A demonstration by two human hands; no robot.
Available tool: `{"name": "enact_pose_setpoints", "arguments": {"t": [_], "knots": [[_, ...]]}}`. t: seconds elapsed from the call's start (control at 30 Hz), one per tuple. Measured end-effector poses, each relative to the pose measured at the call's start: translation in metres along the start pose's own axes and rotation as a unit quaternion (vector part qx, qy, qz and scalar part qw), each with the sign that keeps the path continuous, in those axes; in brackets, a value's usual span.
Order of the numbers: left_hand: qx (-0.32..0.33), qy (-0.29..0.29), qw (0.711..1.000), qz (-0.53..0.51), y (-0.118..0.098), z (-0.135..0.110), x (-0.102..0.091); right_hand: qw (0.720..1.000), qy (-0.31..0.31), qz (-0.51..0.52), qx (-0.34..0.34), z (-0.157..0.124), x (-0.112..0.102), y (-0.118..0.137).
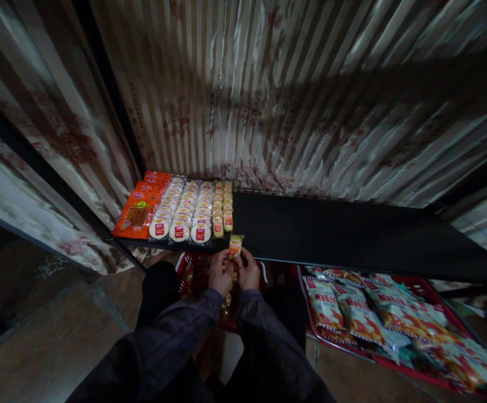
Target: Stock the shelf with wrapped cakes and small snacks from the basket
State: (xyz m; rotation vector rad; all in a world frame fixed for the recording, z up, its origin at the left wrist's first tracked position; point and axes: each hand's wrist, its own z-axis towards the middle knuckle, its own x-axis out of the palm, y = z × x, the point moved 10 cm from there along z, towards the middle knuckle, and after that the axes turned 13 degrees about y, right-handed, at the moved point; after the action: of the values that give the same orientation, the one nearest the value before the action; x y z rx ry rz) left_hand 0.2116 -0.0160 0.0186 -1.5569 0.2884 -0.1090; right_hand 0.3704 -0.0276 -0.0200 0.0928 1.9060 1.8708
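Between both hands I hold a small yellow snack packet (235,244) with a red and white label, just in front of the shelf edge. My left hand (221,272) pinches its lower left side, and my right hand (247,271) grips the lower right. Right behind it on the black shelf (302,226) stand two rows of similar yellow packets (223,210). A red basket (185,266) with more small packets sits below my hands, partly hidden by them and my sleeves.
Left of the yellow rows are rows of round white wrapped crackers (179,230) and orange snack bags (137,210). A larger red basket (310,316) of printed snack bags (363,313) stands on the floor at right. A striped curtain (243,101) hangs behind the shelf.
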Motion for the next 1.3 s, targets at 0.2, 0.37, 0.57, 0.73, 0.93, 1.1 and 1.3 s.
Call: {"name": "enact_pose_setpoints", "arguments": {"t": [0.2, 0.37, 0.57, 0.73, 0.93, 1.1, 1.3], "knots": [[0.013, 0.001, 1.0, -0.017, -0.004, 0.017, 0.002, 0.999, 0.01, -0.032, -0.015, 0.029, 0.005, 0.007], [0.02, 0.01, 1.0, -0.019, -0.001, 0.029, 0.004, 0.998, 0.014, -0.057, -0.017, 0.043, 0.009, 0.008], [0.024, 0.011, 1.0, -0.007, 0.002, 0.041, 0.006, 0.996, -0.001, -0.087, -0.006, 0.052, 0.01, 0.012], [0.033, 0.006, 0.999, 0.008, 0.0, 0.049, 0.007, 0.995, -0.002, -0.102, 0.02, 0.063, 0.011, 0.01], [0.052, 0.008, 0.995, 0.082, -0.006, 0.053, 0.004, 0.997, 0.001, -0.083, 0.004, 0.073, 0.015, 0.017], [0.104, -0.02, 0.965, 0.238, -0.024, 0.047, -0.006, 0.996, 0.008, -0.092, -0.009, 0.076, 0.018, 0.025], [0.14, -0.002, 0.934, 0.33, -0.028, 0.051, -0.003, 0.995, -0.004, -0.097, -0.012, 0.079, 0.014, 0.026]]}}
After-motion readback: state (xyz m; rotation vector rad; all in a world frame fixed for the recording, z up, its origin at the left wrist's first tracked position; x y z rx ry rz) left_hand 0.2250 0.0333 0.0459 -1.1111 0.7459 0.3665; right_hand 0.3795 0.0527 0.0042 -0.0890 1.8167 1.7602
